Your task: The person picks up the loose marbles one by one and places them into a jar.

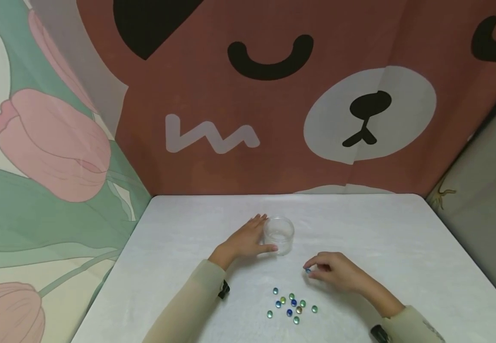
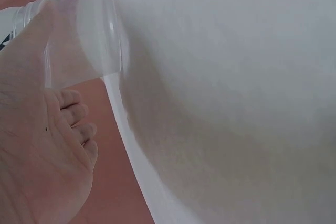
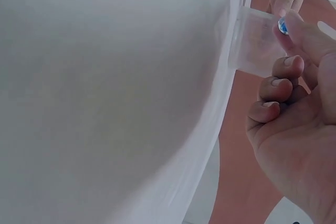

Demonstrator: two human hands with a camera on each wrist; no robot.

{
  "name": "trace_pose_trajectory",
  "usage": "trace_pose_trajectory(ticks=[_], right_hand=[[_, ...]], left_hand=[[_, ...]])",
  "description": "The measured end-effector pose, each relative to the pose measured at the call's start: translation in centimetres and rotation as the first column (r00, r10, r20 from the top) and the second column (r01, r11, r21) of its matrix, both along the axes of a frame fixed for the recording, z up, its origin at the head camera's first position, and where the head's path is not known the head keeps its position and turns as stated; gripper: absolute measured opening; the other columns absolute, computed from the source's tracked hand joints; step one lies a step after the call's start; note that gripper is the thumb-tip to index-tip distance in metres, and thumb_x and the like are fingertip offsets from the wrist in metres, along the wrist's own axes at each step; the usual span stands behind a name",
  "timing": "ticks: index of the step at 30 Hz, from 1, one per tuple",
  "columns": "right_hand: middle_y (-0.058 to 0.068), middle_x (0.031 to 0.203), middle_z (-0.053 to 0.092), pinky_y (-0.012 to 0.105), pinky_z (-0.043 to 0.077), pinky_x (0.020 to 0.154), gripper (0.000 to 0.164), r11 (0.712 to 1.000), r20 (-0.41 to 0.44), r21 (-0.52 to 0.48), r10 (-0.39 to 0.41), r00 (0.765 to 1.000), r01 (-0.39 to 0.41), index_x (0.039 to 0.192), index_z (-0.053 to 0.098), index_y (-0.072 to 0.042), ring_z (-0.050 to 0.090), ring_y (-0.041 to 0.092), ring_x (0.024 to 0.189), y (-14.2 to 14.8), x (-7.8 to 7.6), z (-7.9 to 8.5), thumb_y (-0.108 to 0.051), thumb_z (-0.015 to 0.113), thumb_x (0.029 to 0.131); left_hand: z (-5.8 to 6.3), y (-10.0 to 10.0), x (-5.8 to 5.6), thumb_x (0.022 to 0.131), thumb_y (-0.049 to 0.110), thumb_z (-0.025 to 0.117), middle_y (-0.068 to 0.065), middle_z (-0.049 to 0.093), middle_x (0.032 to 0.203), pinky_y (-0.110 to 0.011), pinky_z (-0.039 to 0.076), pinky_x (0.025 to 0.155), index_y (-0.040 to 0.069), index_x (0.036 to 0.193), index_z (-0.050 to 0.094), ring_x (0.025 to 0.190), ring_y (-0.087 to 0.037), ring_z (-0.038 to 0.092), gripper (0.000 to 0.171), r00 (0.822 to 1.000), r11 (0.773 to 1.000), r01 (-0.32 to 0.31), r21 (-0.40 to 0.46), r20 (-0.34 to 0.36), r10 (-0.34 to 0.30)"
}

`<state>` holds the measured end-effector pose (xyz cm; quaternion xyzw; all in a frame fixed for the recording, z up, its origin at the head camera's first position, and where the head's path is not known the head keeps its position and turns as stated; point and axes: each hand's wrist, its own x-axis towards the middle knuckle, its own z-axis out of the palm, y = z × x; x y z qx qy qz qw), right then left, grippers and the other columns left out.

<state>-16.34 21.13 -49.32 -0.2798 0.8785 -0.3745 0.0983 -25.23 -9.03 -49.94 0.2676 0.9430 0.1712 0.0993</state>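
Observation:
A clear plastic jar [image 1: 279,238] stands upright on the white table, and nothing shows inside it. My left hand [image 1: 248,238] is at its left side, with straight fingers beside it and the thumb against the front wall. In the left wrist view, that thumb overlaps the jar [image 2: 79,35]. My right hand [image 1: 335,272], to the right and nearer to me, pinches a blue glass marble [image 3: 283,25] between thumb and index finger. Its other fingers are curled toward the palm in the right wrist view. The marble [image 1: 308,270] is above the table, apart from the jar.
Several loose glass marbles [image 1: 293,303], green, blue, yellow-green and amber, lie scattered on the white table [image 1: 179,224] in front of me. A cloth with a bear print [image 1: 273,166] hangs at the back edge. Flower-patterned cloth [image 1: 59,147] hangs at the left.

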Motion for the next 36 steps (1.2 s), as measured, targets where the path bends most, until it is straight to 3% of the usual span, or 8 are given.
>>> trace_pose_trajectory(ticks=[7, 14, 22, 36], right_hand=[[-0.012, 0.073, 0.052, 0.021, 0.042, 0.056, 0.022, 0.998, -0.027, -0.03, -0.051, 0.998, 0.051, 0.108, 0.078, -0.013, 0.046, 0.0, 0.065, -0.9, -0.7, 0.5, -0.028, 0.075, 0.093], [-0.011, 0.073, 0.052, 0.02, 0.041, 0.056, 0.02, 0.994, -0.07, -0.067, -0.092, 0.993, 0.088, 0.107, 0.078, -0.011, 0.045, 0.001, 0.065, -1.4, -1.4, 0.7, -0.024, 0.076, 0.092], [-0.008, 0.072, 0.054, 0.022, 0.043, 0.055, 0.022, 0.983, -0.032, -0.07, -0.172, 0.985, 0.17, 0.111, 0.077, -0.013, 0.047, 0.006, 0.064, -2.5, -2.6, 1.3, -0.026, 0.075, 0.093], [-0.004, 0.073, 0.055, 0.023, 0.042, 0.057, 0.023, 0.955, 0.009, -0.165, -0.249, 0.968, 0.247, 0.114, 0.076, -0.013, 0.048, 0.012, 0.066, -4.4, -5.4, 1.7, -0.025, 0.073, 0.095]], left_hand=[[-0.2, -0.2, -0.1, 0.089, 0.074, 0.057, -0.008, 0.019, 0.169, -0.04, 0.014, 0.127, 0.007, 0.162, 0.022, 0.157, -0.025, 0.012, 0.105, 0.999, 1.0, 0.022, 0.014, -0.032, -0.021], [-0.2, 0.1, -0.2, 0.088, 0.075, 0.057, -0.007, 0.019, 0.169, -0.041, 0.015, 0.127, 0.009, 0.162, 0.023, 0.157, -0.025, 0.011, 0.104, 1.0, 1.0, 0.016, 0.026, -0.02, -0.016], [0.0, 0.0, -0.1, 0.088, 0.075, 0.058, -0.006, 0.018, 0.169, -0.043, 0.015, 0.127, 0.01, 0.162, 0.022, 0.157, -0.024, 0.011, 0.105, 1.0, 1.0, -0.004, 0.009, -0.006, 0.004], [-0.2, 0.0, -0.1, 0.089, 0.07, 0.06, -0.007, 0.018, 0.169, -0.048, 0.017, 0.126, 0.01, 0.162, 0.021, 0.157, -0.028, 0.011, 0.102, 1.0, 1.0, 0.001, 0.019, -0.008, -0.001]])
